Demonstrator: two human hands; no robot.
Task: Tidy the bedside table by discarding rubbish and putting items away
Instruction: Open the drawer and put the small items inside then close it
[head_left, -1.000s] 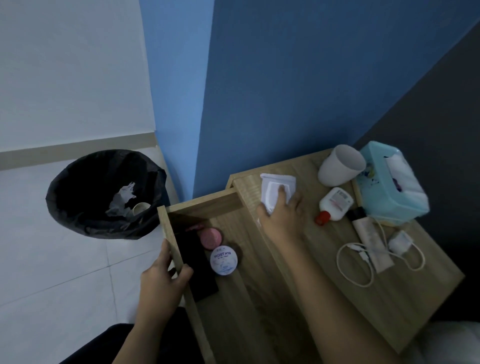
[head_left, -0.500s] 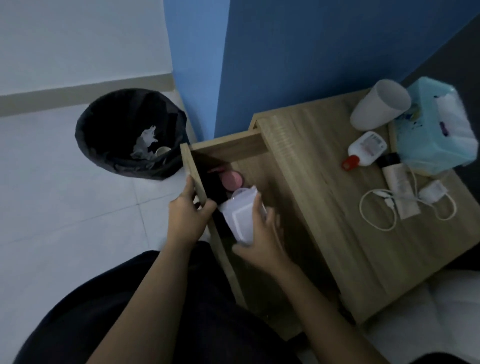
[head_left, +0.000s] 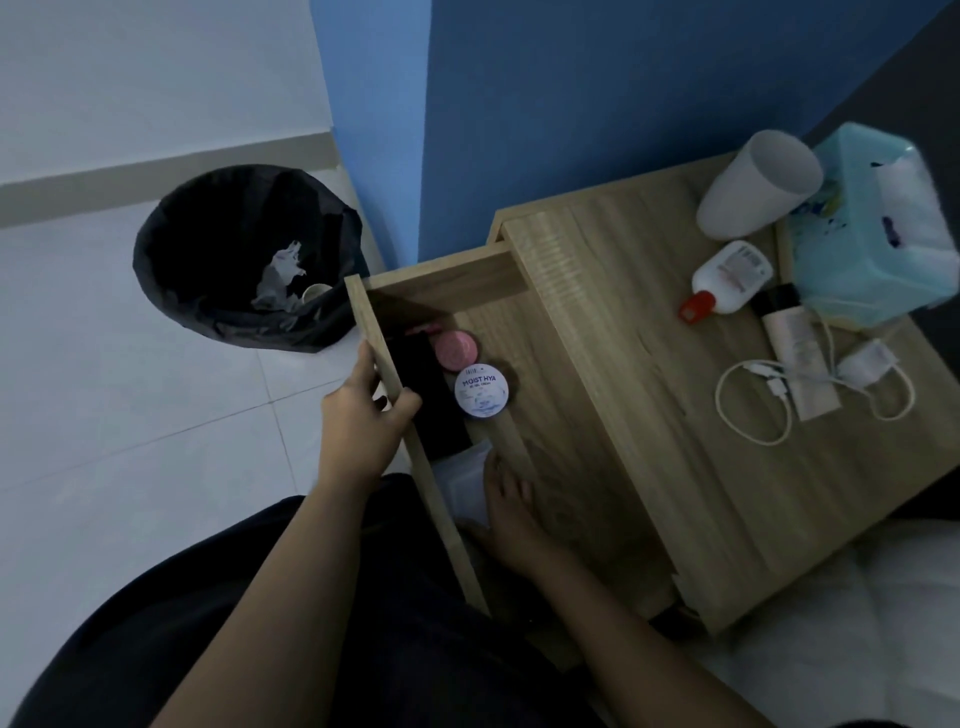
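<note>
**Drawer open, packet going in — watch the fingers and the front edge**

The left hand (head_left: 363, 415) is gripping the front panel of the open drawer (head_left: 441, 280), fingers curled over its top edge and thumb inside. The right hand (head_left: 506, 512) is reaching down into the near end of the drawer, fingers spread flat on a white packet (head_left: 462, 486) — pressing or setting it down, not clearly pinching it. Whether it is let go yet I cannot tell.

What could go wrong, as I judge it: if the left hand is pushing the drawer shut while the right hand is inside, the wrist is getting caught under the bench (head_left: 675, 441) top. The packet is lying tight against the front panel and could ride up and jam the drawer as it closes. The black flat item (head_left: 431, 395) beside it could be nudged too.

Inside the drawer, towards 12 o'clock from the packet, are sitting the black flat item, a white round jar (head_left: 482, 391) and, just beyond it, a pink round jar (head_left: 456, 348). At 10 o'clock on the floor, the black-lined bin (head_left: 208, 249) is holding crumpled paper and what looks like a small cup.

On the bench top at 2 o'clock, a white cup (head_left: 753, 187), a tissue box (head_left: 857, 249), a red-capped bottle (head_left: 732, 275), a tube (head_left: 797, 353) and a white charger cable (head_left: 753, 410) are waiting to be put away.
</note>
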